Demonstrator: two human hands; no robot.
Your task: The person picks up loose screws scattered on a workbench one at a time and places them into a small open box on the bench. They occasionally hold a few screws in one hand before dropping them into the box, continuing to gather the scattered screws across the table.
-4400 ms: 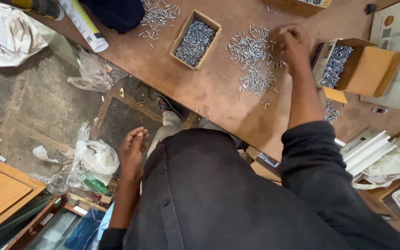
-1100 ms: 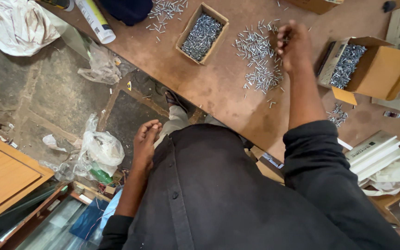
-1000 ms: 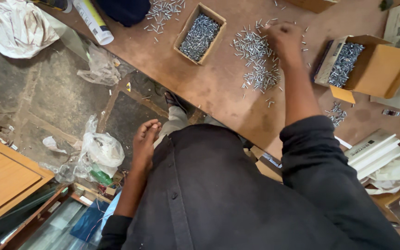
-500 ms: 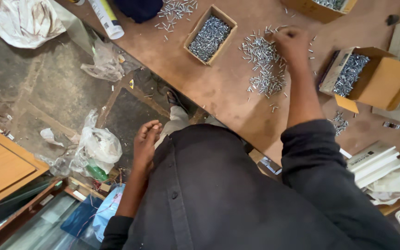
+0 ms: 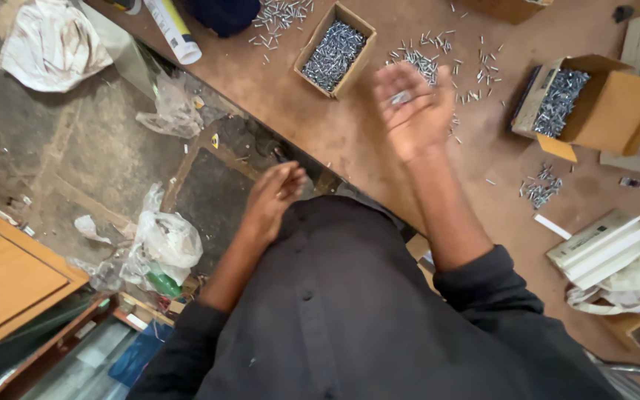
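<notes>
Seen from above, a person in a dark long-sleeved shirt [image 5: 350, 311] stands at the edge of a brown desk [image 5: 320, 126]. Nearest the body, the left hand [image 5: 274, 198] hangs just below the desk edge, over the floor, with its fingers loosely curled together and nothing in it. Further out, the right hand [image 5: 412, 111] is raised above the desk, palm up and fingers spread and blurred, with a few small silver screws [image 5: 400, 97] lying on the palm. Just beyond that hand, a pile of loose screws [image 5: 431, 63] is scattered on the desk. To its left sits a small open cardboard box [image 5: 335, 49] filled with more screws, and to the right a larger open cardboard box [image 5: 594, 104], tipped on its side, also holds some. A smaller cluster of screws [image 5: 538, 189] lies near the right edge, close to some white strips [image 5: 594, 248]. At the far left of the desk lies a white tube [image 5: 173, 30]. On the dusty floor [image 5: 75, 148] to the left are crumpled plastic bags [image 5: 164, 241] and a white cloth [image 5: 53, 44].
</notes>
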